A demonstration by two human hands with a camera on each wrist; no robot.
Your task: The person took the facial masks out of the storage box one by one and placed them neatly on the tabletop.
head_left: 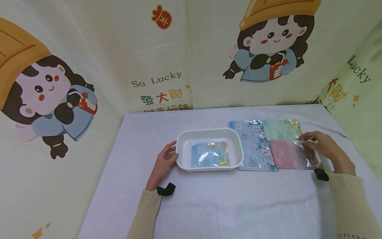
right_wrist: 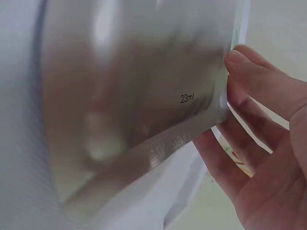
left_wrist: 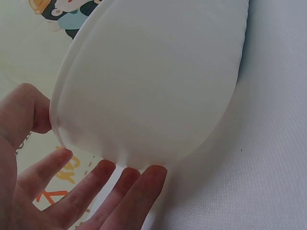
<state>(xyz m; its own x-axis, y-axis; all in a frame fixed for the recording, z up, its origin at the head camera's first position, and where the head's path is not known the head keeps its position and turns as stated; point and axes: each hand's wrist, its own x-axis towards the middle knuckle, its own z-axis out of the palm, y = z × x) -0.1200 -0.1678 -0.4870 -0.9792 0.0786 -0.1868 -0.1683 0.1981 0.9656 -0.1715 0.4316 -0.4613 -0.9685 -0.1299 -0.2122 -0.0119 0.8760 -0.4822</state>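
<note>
My left hand holds the left end of a white plastic tray, thumb at the rim and fingertips against the outer end wall in the left wrist view. Inside the tray lies a blue face mask packet with a yellow-green corner. On the right, my right hand pinches the right edge of a pink face mask packet between thumb and fingers. That edge is lifted, and its silvery back, printed "23ml", fills much of the right wrist view.
Two blue flowered packets lie one behind the other just right of the tray. A green packet lies behind the pink one. White cloth covers the table, and a printed curtain hangs behind it.
</note>
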